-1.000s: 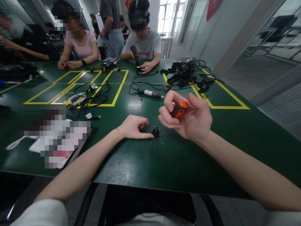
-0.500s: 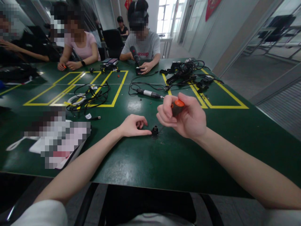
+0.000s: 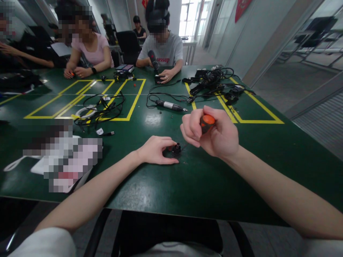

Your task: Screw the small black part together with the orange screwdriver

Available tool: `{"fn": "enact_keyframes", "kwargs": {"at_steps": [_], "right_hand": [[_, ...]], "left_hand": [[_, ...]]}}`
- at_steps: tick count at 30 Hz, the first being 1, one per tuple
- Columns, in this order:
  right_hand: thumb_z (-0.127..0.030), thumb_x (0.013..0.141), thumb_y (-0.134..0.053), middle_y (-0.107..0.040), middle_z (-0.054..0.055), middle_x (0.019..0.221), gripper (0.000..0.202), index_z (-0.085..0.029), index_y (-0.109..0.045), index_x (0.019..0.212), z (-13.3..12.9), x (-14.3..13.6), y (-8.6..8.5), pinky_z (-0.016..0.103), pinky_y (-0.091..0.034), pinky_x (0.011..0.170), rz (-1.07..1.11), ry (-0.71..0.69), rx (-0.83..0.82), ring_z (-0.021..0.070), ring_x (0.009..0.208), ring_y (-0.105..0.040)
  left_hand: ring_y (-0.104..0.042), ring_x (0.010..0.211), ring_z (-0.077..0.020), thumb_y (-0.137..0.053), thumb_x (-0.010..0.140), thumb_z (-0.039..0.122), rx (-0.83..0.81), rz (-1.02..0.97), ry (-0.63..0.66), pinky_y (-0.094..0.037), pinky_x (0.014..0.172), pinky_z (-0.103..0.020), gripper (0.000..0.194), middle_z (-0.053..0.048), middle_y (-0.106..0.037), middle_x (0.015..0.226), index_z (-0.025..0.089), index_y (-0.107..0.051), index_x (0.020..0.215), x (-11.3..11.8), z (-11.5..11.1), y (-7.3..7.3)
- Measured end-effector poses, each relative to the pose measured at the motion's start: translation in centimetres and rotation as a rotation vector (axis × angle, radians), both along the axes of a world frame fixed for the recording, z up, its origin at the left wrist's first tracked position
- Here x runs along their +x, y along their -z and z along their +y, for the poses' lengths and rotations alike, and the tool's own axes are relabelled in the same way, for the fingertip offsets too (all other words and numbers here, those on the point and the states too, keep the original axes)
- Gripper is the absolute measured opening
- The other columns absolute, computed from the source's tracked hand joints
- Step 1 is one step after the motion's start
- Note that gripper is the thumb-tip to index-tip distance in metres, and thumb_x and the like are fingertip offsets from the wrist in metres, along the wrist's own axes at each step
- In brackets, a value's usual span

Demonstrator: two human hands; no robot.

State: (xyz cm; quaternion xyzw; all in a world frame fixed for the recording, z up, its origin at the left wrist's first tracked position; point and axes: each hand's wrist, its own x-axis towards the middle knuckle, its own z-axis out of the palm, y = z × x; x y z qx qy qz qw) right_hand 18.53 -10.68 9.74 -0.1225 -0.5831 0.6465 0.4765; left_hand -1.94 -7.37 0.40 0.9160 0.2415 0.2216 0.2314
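A small black round part (image 3: pixel 176 150) with a narrow raised neck stands on the green table in front of me. My left hand (image 3: pixel 157 150) lies beside it, thumb and fingers apart on either side of the part. Whether a fingertip touches it I cannot tell. Just to the right and higher up, my right hand (image 3: pixel 214 132) is closed around a screwdriver (image 3: pixel 208 122) with an orange and dark handle. The handle's rounded end faces me, and its shaft is mostly hidden by my fingers.
Beyond my hands lies a black and silver corded electric screwdriver (image 3: pixel 171 105). Tangled black cables (image 3: pixel 211 84) are heaped at the back right, more cables (image 3: pixel 103 107) at the left. A pouch (image 3: pixel 77 160) lies at the left. Across the table, a person (image 3: pixel 162 50) holds a power tool.
My left hand has opened around the black part, the thumb now nearer to me and the fingers behind it. My right hand has shifted slightly right with the screwdriver, tilting its end more toward me.
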Motion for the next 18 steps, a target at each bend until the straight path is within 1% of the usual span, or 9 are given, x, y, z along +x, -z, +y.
{"fn": "enact_keyframes", "kwargs": {"at_steps": [2, 4, 7, 9, 12, 15, 18], "right_hand": [[-0.059, 0.103, -0.054, -0.040, -0.004, 0.052, 0.056, -0.023, -0.047, 0.061, -0.01, -0.01, 0.02, 0.026, -0.030, 0.041, 0.013, -0.026, 0.001, 0.0109, 0.043, -0.033], [-0.062, 0.102, -0.053, -0.035, -0.006, 0.050, 0.056, -0.023, -0.047, 0.062, -0.06, 0.04, 0.10, 0.025, -0.026, 0.041, 0.030, -0.060, -0.003, 0.0098, 0.041, -0.027], [-0.066, 0.099, -0.055, -0.032, -0.009, 0.049, 0.051, -0.024, -0.047, 0.070, -0.18, 0.16, 0.22, 0.024, -0.025, 0.041, 0.042, -0.057, -0.015, 0.0094, 0.040, -0.024], [-0.065, 0.095, -0.058, -0.034, -0.009, 0.049, 0.046, -0.025, -0.047, 0.075, -0.22, 0.19, 0.24, 0.024, -0.026, 0.042, 0.027, -0.023, -0.024, 0.0100, 0.040, -0.024], [-0.060, 0.094, -0.061, -0.040, -0.008, 0.051, 0.041, -0.025, -0.048, 0.076, -0.18, 0.08, 0.22, 0.025, -0.027, 0.042, 0.026, 0.008, -0.026, 0.0111, 0.041, -0.029], [-0.057, 0.098, -0.058, -0.045, -0.005, 0.052, 0.045, -0.024, -0.046, 0.069, -0.05, -0.07, 0.19, 0.025, -0.031, 0.042, 0.048, -0.010, -0.002, 0.0113, 0.042, -0.035], [-0.059, 0.101, -0.053, -0.041, -0.005, 0.048, 0.054, -0.024, -0.044, 0.061, 0.04, -0.09, 0.19, 0.025, -0.030, 0.042, 0.022, -0.033, -0.006, 0.0109, 0.041, -0.033]], "left_hand": [[-0.055, 0.063, -0.0105, -0.076, 0.087, 0.055, 0.017, 0.002, -0.004, -0.040, 0.060, -0.023, 0.041, -0.001, -0.070, 0.084, 0.017, -0.076, 0.102, 0.11, 0.06, 0.14], [-0.053, 0.060, -0.0107, -0.075, 0.087, 0.054, 0.026, -0.002, -0.011, -0.038, 0.059, -0.023, 0.037, 0.001, -0.064, 0.074, 0.017, -0.073, 0.093, 0.18, 0.10, 0.19], [-0.051, 0.057, -0.0103, -0.075, 0.086, 0.056, 0.031, -0.018, -0.004, -0.036, 0.057, -0.023, 0.039, 0.003, -0.060, 0.067, 0.017, -0.069, 0.083, 0.21, 0.10, 0.05], [-0.050, 0.055, -0.0097, -0.076, 0.084, 0.054, 0.034, -0.027, 0.017, -0.036, 0.056, -0.023, 0.039, 0.003, -0.061, 0.067, 0.017, -0.067, 0.080, 0.19, 0.07, -0.14], [-0.052, 0.056, -0.0094, -0.073, 0.085, 0.046, 0.028, -0.017, 0.032, -0.038, 0.056, -0.022, 0.030, 0.002, -0.064, 0.069, 0.017, -0.066, 0.079, 0.15, 0.02, -0.34], [-0.053, 0.055, -0.0091, -0.068, 0.087, 0.039, 0.041, -0.009, 0.016, -0.038, 0.056, -0.022, 0.024, 0.002, -0.064, 0.068, 0.018, -0.064, 0.077, 0.14, 0.02, -0.37], [-0.051, 0.054, -0.0089, -0.067, 0.088, 0.040, 0.055, -0.008, 0.011, -0.036, 0.055, -0.022, 0.028, 0.003, -0.061, 0.065, 0.019, -0.060, 0.073, 0.16, 0.03, -0.32]]}}
